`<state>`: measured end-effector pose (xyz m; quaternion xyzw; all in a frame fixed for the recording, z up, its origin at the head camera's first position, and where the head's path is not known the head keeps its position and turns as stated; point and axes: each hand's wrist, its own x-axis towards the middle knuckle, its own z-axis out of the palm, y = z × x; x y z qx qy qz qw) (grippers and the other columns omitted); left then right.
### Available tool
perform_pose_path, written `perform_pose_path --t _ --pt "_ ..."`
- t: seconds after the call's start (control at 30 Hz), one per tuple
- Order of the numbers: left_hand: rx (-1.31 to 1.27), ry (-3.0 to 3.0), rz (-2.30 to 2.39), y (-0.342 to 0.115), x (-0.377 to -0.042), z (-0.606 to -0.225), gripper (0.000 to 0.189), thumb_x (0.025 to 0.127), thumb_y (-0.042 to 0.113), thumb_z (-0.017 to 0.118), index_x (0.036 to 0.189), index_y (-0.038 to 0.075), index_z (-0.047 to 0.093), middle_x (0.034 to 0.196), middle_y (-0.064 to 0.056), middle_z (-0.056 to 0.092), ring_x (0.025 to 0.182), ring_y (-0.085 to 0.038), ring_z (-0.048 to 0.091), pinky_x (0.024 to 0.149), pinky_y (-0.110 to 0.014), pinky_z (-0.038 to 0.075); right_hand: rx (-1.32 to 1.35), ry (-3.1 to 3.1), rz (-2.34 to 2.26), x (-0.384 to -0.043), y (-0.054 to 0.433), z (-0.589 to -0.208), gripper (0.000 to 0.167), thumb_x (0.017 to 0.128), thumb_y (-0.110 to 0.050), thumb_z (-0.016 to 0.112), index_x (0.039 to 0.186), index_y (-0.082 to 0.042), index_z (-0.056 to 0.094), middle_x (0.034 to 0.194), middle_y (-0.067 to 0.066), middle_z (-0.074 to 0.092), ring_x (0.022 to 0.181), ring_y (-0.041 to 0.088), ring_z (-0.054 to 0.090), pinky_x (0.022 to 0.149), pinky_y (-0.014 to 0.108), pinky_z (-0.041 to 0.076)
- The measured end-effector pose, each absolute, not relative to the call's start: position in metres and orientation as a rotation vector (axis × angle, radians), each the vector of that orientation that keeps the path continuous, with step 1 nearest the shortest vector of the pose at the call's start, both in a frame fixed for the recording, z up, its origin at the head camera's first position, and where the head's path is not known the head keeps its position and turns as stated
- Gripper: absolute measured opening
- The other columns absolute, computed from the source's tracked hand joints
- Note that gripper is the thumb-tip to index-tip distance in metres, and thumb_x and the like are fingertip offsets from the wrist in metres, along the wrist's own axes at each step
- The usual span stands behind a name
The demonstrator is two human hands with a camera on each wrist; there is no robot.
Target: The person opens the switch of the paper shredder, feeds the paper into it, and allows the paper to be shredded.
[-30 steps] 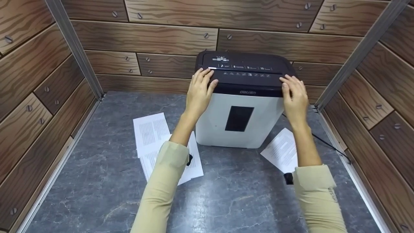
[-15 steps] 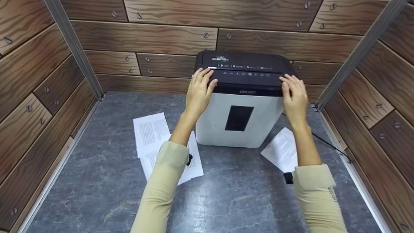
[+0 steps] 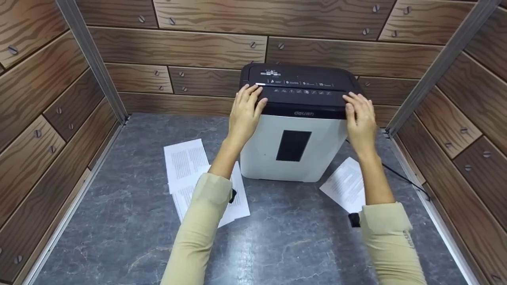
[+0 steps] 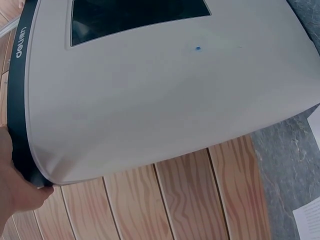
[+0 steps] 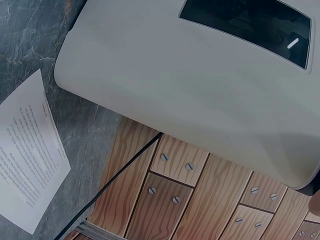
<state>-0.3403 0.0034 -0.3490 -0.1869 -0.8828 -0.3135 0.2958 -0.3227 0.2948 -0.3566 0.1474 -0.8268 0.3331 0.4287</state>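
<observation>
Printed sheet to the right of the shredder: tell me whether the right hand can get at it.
Probably yes: nothing visible lies on the sheet, though the right hand rests on the shredder and would have to leave it first.

One paper shredder [image 3: 297,124]. Two hands on its top — left hand [image 3: 243,116] at one end, right hand [image 3: 361,124] at the other. One printed sheet [image 3: 345,184] right of it; left of it, overlapping printed pages [image 3: 183,164], at least two, perhaps more — a sleeve [image 3: 196,229] hides part. One black cord [image 3: 404,177] right of it.

Plank-patterned walls [image 3: 190,47] meet at metal posts [image 3: 441,65]; the grey marbled floor [image 3: 297,237] shines.
</observation>
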Motion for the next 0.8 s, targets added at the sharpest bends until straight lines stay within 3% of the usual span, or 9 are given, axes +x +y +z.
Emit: perform_pose_path --t 0.3,0.47,0.57,0.7,0.8 --pt "-0.502 -2.235 -0.827 0.005 -0.340 -0.357 0.040 0.098 0.031 0.042 0.126 0.006 0.054 0.133 -0.008 0.046 0.131 -0.021 0.027 0.110 -0.027 0.005 0.403 -2.059 0.801 -0.318 0.297 -0.367 0.029 0.094 -0.009 0.051 0.121 -0.002 0.058 0.129 0.012 0.051 0.127 0.028 0.033 0.109 0.033 0.016" --pt "-0.530 -2.084 -0.837 0.008 -0.335 -0.370 0.036 0.098 0.025 0.045 0.124 0.003 0.054 0.131 -0.011 0.046 0.132 -0.023 0.026 0.110 -0.030 0.011 0.423 -2.005 0.808 -0.309 0.298 -0.377 0.035 0.090 -0.004 0.056 0.125 -0.004 0.055 0.135 0.007 0.045 0.131 0.024 0.028 0.108 0.033 0.018" --pt "-0.548 -2.001 -0.839 0.011 -0.330 -0.381 0.037 0.096 0.022 0.049 0.127 0.001 0.051 0.134 -0.013 0.043 0.133 -0.025 0.022 0.109 -0.031 0.015 0.392 -1.916 0.857 -0.302 0.298 -0.388 0.036 0.086 0.005 0.057 0.122 -0.003 0.058 0.135 0.006 0.046 0.129 0.024 0.032 0.107 0.034 0.022" --pt "-0.572 -1.908 -0.840 0.015 -0.321 -0.396 0.043 0.093 0.015 0.055 0.131 -0.002 0.044 0.139 -0.017 0.036 0.134 -0.029 0.019 0.109 -0.035 0.017 0.237 -1.877 0.914 -0.295 0.303 -0.420 0.027 0.083 0.011 0.055 0.106 0.001 0.064 0.121 0.010 0.056 0.113 0.026 0.049 0.095 0.037 0.039" --pt "-0.589 -1.838 -0.878 0.019 -0.312 -0.410 0.044 0.088 0.007 0.059 0.129 -0.003 0.045 0.139 -0.019 0.034 0.132 -0.030 0.026 0.108 -0.037 0.022 0.055 -2.152 0.932 -0.288 0.316 -0.460 0.017 0.085 0.004 0.052 0.098 0.006 0.063 0.105 0.020 0.060 0.098 0.034 0.055 0.081 0.044 0.045"
